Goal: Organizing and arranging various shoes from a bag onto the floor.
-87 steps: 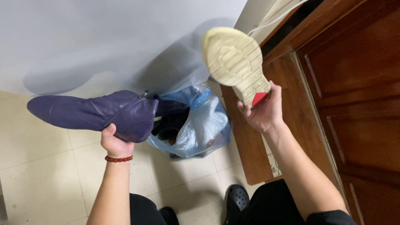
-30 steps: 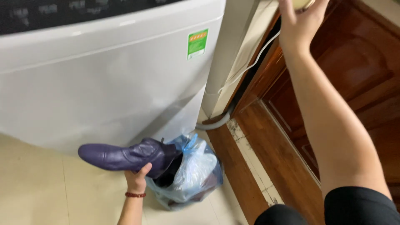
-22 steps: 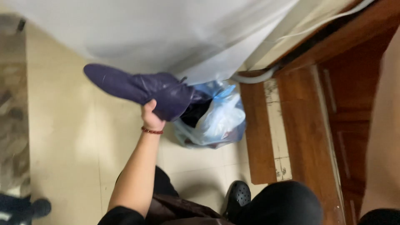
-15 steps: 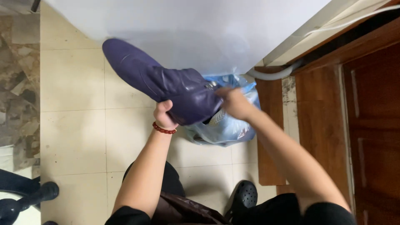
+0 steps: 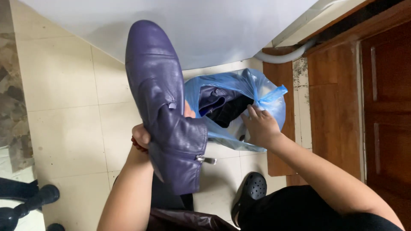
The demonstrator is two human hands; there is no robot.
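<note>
My left hand (image 5: 142,137) grips a purple leather ankle boot (image 5: 165,102) by its shaft, toe pointing up and away from me, a zip pull hanging at its side. My right hand (image 5: 260,126) rests on the rim of an open blue plastic bag (image 5: 265,96) on the floor. Inside the bag lie dark items, among them another purple shoe (image 5: 212,97). The boot hangs just left of the bag's opening.
A large white appliance (image 5: 205,25) stands behind the bag, with a grey hose (image 5: 280,56) at its right. A brown wooden door and threshold (image 5: 376,98) fill the right side. My black clog (image 5: 251,196) is on the cream tiled floor. A dark stand base (image 5: 25,201) sits lower left.
My right hand let go of the pale-soled shoe up high and came down to the bag's rim. The boot in my left hand swung from lying sideways to toe-up.
</note>
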